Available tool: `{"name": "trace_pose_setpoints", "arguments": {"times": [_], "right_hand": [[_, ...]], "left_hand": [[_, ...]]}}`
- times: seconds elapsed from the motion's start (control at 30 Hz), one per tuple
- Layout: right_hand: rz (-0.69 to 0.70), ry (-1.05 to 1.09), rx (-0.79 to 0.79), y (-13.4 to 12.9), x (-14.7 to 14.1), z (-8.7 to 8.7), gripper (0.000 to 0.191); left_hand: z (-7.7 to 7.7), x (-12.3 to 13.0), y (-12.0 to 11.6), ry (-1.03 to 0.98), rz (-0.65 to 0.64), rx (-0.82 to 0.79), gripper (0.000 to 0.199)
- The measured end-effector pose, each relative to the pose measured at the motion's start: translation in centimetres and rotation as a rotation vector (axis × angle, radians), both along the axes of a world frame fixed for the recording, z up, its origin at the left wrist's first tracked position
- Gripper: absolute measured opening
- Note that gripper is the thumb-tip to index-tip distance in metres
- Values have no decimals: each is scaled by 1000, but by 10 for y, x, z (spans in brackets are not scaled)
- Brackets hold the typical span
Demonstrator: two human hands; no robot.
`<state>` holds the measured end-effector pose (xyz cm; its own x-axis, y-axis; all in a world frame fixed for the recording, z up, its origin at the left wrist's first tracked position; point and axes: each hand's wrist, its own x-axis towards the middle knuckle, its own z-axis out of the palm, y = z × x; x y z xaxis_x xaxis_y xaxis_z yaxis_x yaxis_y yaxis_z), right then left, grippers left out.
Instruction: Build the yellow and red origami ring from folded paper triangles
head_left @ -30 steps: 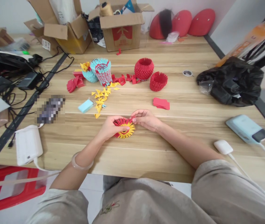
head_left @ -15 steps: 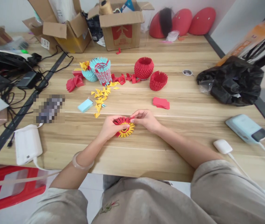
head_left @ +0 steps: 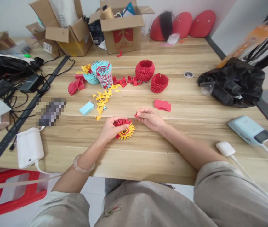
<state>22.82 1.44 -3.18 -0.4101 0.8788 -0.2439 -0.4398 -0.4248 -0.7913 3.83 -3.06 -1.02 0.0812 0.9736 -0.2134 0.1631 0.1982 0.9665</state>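
My left hand is closed on a round ring of folded paper pieces, red along the far side and yellow along the near side. Its thumb lies across the ring's top, hiding part of the middle. Just to the right, apart from the ring, my right hand pinches a small red folded paper piece between thumb and fingertips. Loose yellow folded pieces are scattered beyond my left hand, near a light blue paper stack. Red paper slips lie beyond my right hand.
Farther back stand a blue-and-red paper vase, a round red paper vase and a smaller red one. Cardboard boxes line the wall. A black plastic bag and a power bank are on the right, a white charger left.
My right hand has drawn away from the ring, slightly up and to the right, with the small red piece in its fingertips. My left hand keeps holding the ring.
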Motion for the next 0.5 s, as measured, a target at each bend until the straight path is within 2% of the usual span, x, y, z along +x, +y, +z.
{"name": "trace_pose_setpoints", "arguments": {"times": [0.17,0.5], "right_hand": [[68,35,-23,0,1,-1,21],[166,7,-13,-3,0,-5,19]], "left_hand": [[-4,-2,1,-86,-23,-4,45],[-3,0,2,-107,15,-31,44]]}}
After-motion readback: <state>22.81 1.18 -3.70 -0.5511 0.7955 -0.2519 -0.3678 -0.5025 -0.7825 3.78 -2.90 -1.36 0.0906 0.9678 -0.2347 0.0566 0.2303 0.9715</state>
